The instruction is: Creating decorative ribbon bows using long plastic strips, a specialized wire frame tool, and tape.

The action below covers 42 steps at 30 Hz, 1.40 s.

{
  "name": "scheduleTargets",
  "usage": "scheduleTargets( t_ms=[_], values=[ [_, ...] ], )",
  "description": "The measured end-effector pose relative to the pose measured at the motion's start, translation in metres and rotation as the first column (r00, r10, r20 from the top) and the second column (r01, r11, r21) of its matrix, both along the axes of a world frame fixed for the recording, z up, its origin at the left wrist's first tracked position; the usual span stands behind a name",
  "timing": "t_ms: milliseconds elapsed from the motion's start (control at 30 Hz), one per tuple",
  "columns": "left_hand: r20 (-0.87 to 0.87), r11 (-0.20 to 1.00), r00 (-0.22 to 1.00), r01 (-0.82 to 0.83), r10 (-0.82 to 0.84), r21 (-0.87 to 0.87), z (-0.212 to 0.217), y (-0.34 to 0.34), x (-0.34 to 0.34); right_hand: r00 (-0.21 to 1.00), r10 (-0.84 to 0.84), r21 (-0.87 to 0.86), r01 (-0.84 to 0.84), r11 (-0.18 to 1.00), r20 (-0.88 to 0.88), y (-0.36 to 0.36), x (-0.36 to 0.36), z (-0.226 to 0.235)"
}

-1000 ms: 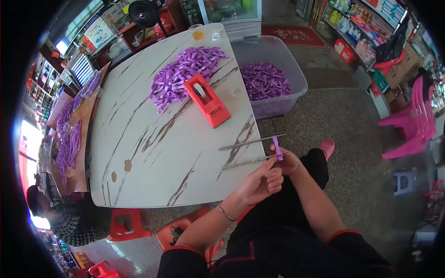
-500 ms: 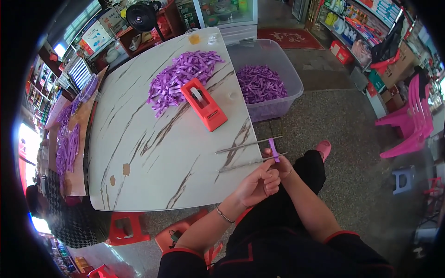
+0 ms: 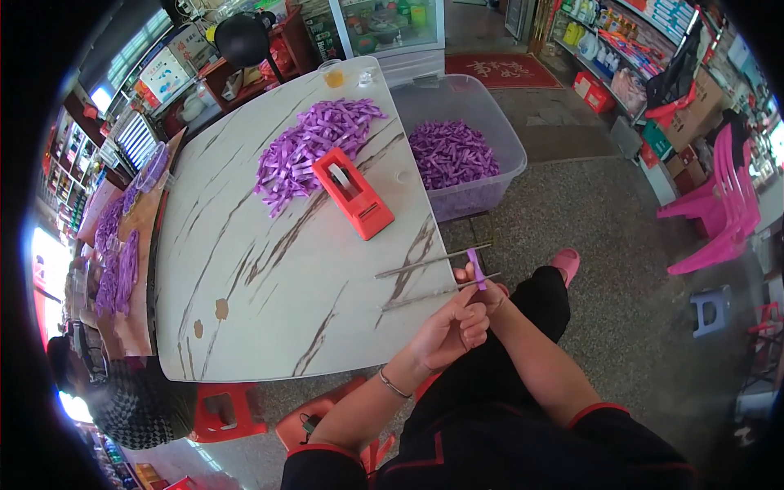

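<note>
My left hand [image 3: 447, 331] and my right hand [image 3: 483, 287] meet at the near right edge of the marble-patterned table [image 3: 261, 278]. Together they pinch a small purple strip [image 3: 476, 269] that stands upright between the fingers. Two thin metal rods [image 3: 433, 261] lie on the table and reach toward my hands; whether a finger touches them I cannot tell. A red tape dispenser [image 3: 353, 193] sits on the table further off, beside a heap of purple strips [image 3: 306, 147].
A clear plastic bin [image 3: 498, 139] with more purple strips stands on the floor past the table's right edge. Red stools [image 3: 224, 408] sit under the near edge. Another person [image 3: 131, 400] sits at lower left. A pink plastic chair [image 3: 719, 212] stands to the right.
My hands and the purple strip have stayed at the table edge. The view has shifted slightly, with the head camera tipping a little.
</note>
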<state>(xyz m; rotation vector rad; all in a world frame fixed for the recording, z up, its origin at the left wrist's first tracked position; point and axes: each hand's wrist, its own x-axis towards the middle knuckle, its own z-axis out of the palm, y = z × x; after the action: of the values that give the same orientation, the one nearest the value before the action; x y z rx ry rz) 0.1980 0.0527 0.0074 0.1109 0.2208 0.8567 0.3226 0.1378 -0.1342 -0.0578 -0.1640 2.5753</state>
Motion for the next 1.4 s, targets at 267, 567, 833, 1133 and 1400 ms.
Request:
scheduleTargets(
  t_ms=[267, 567, 833, 1133, 1400],
  values=[
    [0.020, 1.000, 1.000, 0.007, -0.007, 0.018, -0.002, 0.000, 0.000, 0.743, -0.141, 0.105, 0.096, 0.990, 0.654, 0.010, 0.028, 0.059],
    [0.002, 1.000, 1.000, -0.002, 0.002, -0.012, -0.006, 0.000, -0.001, -0.260, -0.859, 0.597, -0.629, 0.498, 0.441, -0.018, 0.018, 0.181],
    [-0.007, 1.000, 1.000, 0.001, -0.001, 0.011, -0.004, -0.002, -0.003, 0.141, -0.596, 0.596, -0.402, 0.695, 0.791, 0.006, 0.034, 0.146],
    [0.007, 1.000, 1.000, -0.005, 0.005, -0.020, 0.001, 0.002, 0.003, 0.851, -0.007, 0.111, -0.061, 0.992, 0.524, 0.013, 0.041, 0.055],
    [-0.433, 0.972, 0.898, 0.027, 0.078, 0.232, 0.023, -0.019, 0.006, 0.744, -0.040, 0.210, -0.137, 0.968, 0.667, 0.015, 0.034, 0.128]
  ],
)
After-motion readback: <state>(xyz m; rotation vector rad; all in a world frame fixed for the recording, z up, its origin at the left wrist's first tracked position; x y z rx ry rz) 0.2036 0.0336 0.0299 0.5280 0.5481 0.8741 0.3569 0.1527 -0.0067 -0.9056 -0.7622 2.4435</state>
